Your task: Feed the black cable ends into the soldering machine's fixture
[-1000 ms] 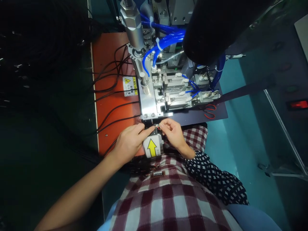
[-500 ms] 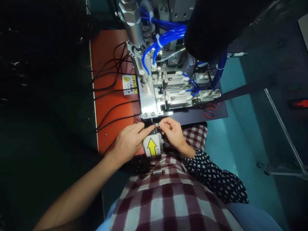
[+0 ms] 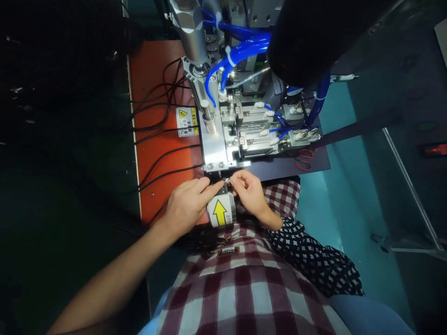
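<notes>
My right hand [image 3: 250, 191] is closed in a pinch on a tiny shiny piece with a spot of red [image 3: 227, 182], too small to name. From the other side, my left hand [image 3: 186, 199] has its fingers curled in and one digit stretched to that same piece. What the left fingertips hold, if anything, is hidden. Both hands meet at a narrow dark track [image 3: 223, 190] at the front of the machine. Just below them is a white plate with a yellow arrow [image 3: 220, 212].
Ahead stands a metal plate with a cylinder [image 3: 210, 144], beside pneumatic slides [image 3: 258, 139] with blue hoses [image 3: 247, 49]. Black cables [image 3: 164, 149] cross the orange base [image 3: 153, 88], near a warning label [image 3: 187, 122]. Red-handled tool [image 3: 305, 160] lies right. A dark object [image 3: 314, 37] blocks the upper right.
The hands keep the same hold at the track, with hardly any finger movement. The whole view has shifted very slightly.
</notes>
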Action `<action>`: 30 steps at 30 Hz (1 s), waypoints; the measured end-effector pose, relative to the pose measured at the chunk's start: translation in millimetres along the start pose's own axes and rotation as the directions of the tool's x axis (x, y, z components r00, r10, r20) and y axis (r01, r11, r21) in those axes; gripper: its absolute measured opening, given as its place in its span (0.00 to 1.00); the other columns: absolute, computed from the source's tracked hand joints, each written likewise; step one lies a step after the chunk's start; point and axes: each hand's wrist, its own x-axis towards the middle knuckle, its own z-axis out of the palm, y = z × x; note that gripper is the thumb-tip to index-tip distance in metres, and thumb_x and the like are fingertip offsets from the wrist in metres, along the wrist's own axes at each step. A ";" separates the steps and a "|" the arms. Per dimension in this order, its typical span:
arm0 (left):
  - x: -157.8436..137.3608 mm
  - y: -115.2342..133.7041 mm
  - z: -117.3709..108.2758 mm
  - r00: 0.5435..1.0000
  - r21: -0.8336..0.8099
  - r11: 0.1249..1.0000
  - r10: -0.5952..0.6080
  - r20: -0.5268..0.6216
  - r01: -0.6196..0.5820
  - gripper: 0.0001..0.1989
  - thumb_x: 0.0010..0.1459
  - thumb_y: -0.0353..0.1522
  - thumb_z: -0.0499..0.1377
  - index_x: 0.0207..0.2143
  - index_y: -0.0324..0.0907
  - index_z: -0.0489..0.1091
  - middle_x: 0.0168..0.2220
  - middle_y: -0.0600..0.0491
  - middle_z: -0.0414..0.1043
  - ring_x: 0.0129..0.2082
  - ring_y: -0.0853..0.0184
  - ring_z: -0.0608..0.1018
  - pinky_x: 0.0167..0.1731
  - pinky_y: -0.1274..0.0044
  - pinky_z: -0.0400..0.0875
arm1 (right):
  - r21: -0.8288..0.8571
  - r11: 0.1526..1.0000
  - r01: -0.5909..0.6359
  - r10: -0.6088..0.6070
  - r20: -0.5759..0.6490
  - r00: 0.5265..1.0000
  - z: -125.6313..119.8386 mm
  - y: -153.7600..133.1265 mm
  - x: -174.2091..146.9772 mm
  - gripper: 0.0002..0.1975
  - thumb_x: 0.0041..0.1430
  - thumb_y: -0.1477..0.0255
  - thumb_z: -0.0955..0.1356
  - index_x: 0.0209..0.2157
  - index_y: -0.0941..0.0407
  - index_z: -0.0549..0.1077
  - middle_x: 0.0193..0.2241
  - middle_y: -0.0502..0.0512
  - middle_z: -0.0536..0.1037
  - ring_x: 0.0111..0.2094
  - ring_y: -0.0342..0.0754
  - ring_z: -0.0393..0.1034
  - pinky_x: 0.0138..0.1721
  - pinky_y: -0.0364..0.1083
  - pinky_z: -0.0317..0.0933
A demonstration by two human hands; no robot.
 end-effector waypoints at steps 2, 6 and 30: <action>0.5 0.5 -0.3 1.000 0.032 0.999 0.013 0.002 -0.013 0.16 0.65 0.25 0.49 0.47 0.38 0.75 0.26 0.52 0.67 0.26 0.66 0.67 0.26 0.76 0.61 | -0.053 0.998 0.021 -0.021 -0.004 1.000 0.0 0.3 -0.6 0.08 0.60 0.66 0.66 0.30 0.55 0.67 0.19 0.46 0.67 0.19 0.42 0.64 0.22 0.42 0.59; 1.2 2.1 -1.4 0.999 0.111 0.993 0.040 0.020 -0.042 0.15 0.64 0.27 0.51 0.47 0.38 0.75 0.26 0.51 0.69 0.25 0.66 0.67 0.25 0.74 0.58 | -0.244 0.966 0.086 -0.096 -0.027 0.995 -0.2 -3.6 -2.5 0.07 0.61 0.68 0.65 0.30 0.55 0.67 0.19 0.47 0.68 0.20 0.42 0.63 0.22 0.42 0.57; 1.5 0.1 -0.3 0.999 -0.005 1.000 -0.026 0.041 0.026 0.16 0.62 0.25 0.51 0.46 0.40 0.75 0.32 0.49 0.74 0.29 0.65 0.73 0.27 0.75 0.66 | -0.008 0.998 -0.070 0.071 0.094 0.993 -12.4 -3.8 5.2 0.10 0.58 0.64 0.67 0.30 0.56 0.70 0.22 0.47 0.71 0.20 0.41 0.64 0.24 0.42 0.60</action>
